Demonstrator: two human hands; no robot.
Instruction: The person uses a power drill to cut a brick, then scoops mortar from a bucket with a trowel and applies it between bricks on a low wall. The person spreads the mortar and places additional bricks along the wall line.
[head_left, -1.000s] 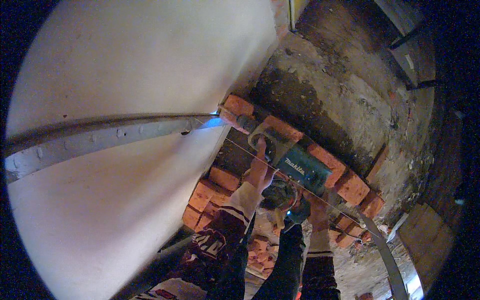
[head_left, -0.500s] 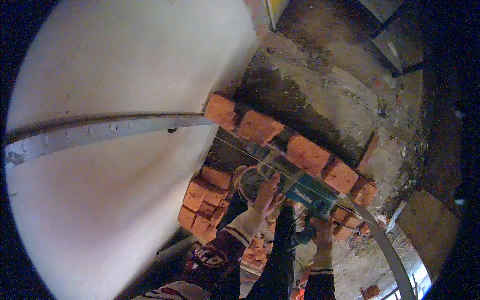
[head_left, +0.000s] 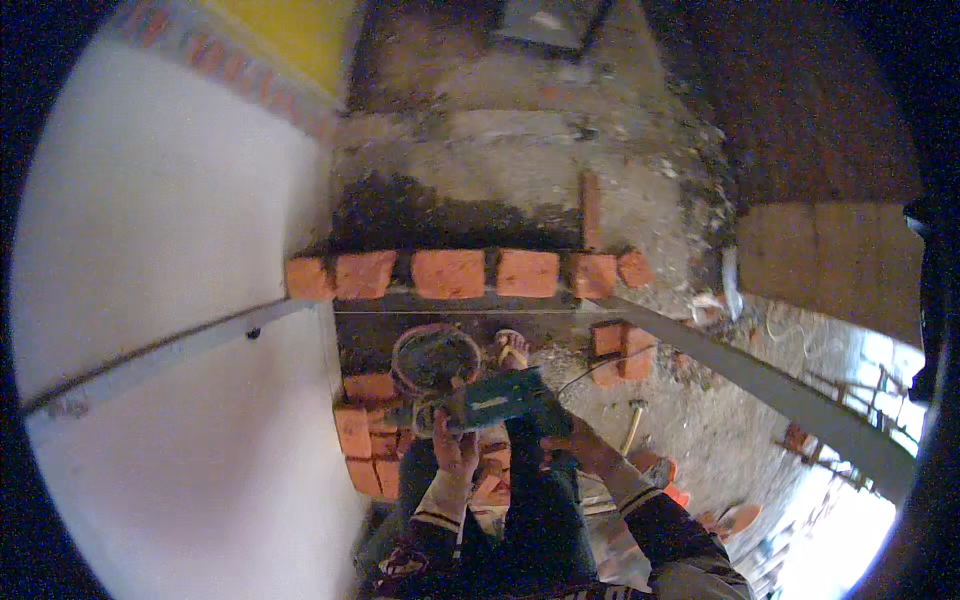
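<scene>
I hold a teal corded power tool (head_left: pixel 505 400) across my knees; its exact kind is unclear. My left hand (head_left: pixel 456 452) grips the greyish front end from below. Around the rear handle is my right hand (head_left: pixel 580 447), its fingers partly hidden by the dark grip. A thin cable (head_left: pixel 600 374) runs off beside the tool. Just beyond the front end stands a round bucket (head_left: pixel 435 360) with dark, greyish contents. Farther out, a row of orange bricks (head_left: pixel 448 274) lies in mortar, with a taut string (head_left: pixel 460 313) along its near side.
A white wall (head_left: pixel 180 240) fills the left, with a metal strip (head_left: pixel 180 355) leaning inward. Another long strip (head_left: pixel 740 375) slopes along the right. Stacked bricks (head_left: pixel 368 448) stand by the wall. A hammer (head_left: pixel 634 424) and loose bricks (head_left: pixel 622 352) lie on the dirt floor.
The tool has come back from beside the brick row toward my lap, both hands still on it. My view has turned, so the row now runs level across it.
</scene>
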